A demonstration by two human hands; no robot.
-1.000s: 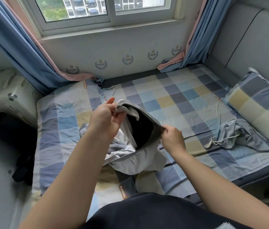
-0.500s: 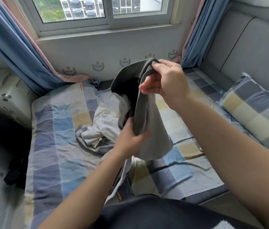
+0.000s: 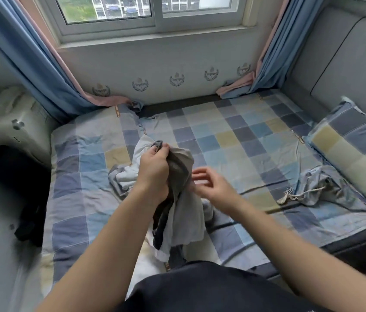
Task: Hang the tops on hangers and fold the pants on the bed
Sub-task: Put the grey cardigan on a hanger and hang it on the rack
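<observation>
Left hand (image 3: 155, 170) – grip clenched round the bunched top of a grey garment (image 3: 184, 212), fingers and thumb curled tight. A dark-and-light striped ribbed edge pokes out above the knuckles. The cloth hangs from that fist over the bed (image 3: 233, 136), w/ its lower end trailing down to the sheet close to the person's body. A darker inner layer shows along its left side. Can't tell whether it's a top or pants.

Right hand (image 3: 213, 188) – grip released, fingers spread and loosely bent, holding nothing. It sits just beside the garment's right side. It's motion-blurred, so can't tell if the fingertips touch the cloth.

A light garment (image 3: 128, 174) lies crumpled on the bed behind the left hand. The drawstring pants (image 3: 317, 185), grey-blue w/ a white cord, lie in a heap near the pillow (image 3: 353, 158), well apart from both hands.

Writing: the orange tag strips (image 3: 117, 111) on the checked sheet carry print, but it's too small to read. The crest emblems (image 3: 176, 79) on the wall under the window have lettering, also unreadable.
</observation>
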